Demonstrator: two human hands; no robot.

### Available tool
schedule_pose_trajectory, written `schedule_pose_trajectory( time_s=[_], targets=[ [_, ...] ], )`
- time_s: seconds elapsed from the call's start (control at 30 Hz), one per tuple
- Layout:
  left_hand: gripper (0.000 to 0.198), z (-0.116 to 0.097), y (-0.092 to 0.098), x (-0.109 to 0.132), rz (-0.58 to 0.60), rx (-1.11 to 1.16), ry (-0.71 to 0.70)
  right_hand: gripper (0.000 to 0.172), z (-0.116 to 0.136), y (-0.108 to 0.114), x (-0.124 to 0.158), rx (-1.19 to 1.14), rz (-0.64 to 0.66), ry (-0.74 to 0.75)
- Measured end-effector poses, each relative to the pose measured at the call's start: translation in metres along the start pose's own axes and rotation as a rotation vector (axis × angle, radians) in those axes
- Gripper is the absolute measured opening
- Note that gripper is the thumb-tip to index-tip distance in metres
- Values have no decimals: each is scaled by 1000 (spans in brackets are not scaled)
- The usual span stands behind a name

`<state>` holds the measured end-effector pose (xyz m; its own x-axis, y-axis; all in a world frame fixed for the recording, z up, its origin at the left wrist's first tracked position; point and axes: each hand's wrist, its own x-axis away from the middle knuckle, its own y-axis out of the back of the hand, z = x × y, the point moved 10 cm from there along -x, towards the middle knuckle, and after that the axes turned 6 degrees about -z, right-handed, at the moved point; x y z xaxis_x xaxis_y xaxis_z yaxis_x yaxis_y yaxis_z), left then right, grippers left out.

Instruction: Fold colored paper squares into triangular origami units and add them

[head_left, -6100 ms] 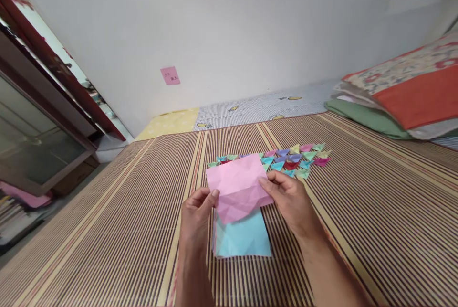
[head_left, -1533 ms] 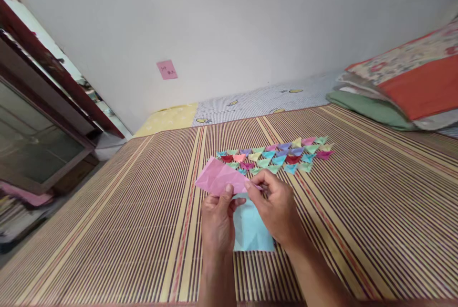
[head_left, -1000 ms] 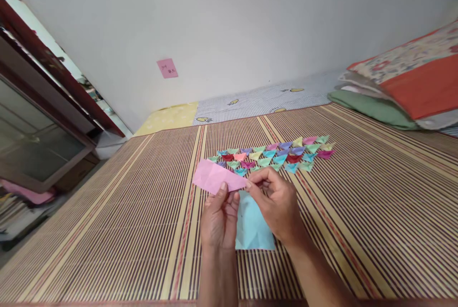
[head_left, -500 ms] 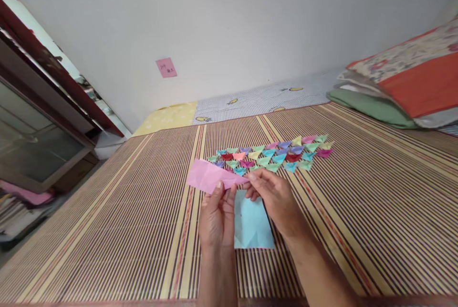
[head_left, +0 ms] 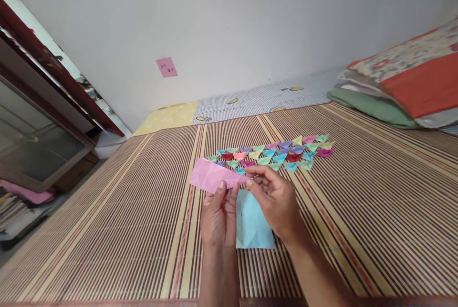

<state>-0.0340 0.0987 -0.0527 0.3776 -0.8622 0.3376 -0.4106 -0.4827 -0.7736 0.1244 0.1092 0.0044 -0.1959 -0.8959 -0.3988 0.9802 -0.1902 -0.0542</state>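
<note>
We've got the long pink folded-paper strip (head_left: 207, 175) crosswise beyond the light-blue rectangular paper sheet (head_left: 255, 226), left hand (head_left: 216, 218) pinching the strip's near edge mid-length, right hand (head_left: 279, 202) pinching its tapered tip, neither nearer.

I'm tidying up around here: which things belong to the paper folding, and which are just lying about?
Likely in use:
- held pink paper
- light-blue paper
- rows of small folded papers
- striped mat beneath

Likely unrelated:
- stacked fabrics
- pink wall note

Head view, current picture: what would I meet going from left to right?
Glass panel → pink note → left hand gripping the pink paper → right hand pinching its narrow end → cloth stack.
</note>
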Motion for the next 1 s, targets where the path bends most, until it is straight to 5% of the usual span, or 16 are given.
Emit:
schedule_pose_trajectory(
  time_s=[0.37, 0.57, 1.0],
  targets=[
    [10, 2, -5, 2, 64, -24, 4, 16, 42, -3, 6, 176, -45, 363],
    [17, 7, -13, 8, 158, -108, -6, 25, 48, 0, 7, 235, -49, 410],
    [16, 17, -19, 13, 181, -111, 34, 11, 52, 1, 4, 246, 3, 430]
  ],
)
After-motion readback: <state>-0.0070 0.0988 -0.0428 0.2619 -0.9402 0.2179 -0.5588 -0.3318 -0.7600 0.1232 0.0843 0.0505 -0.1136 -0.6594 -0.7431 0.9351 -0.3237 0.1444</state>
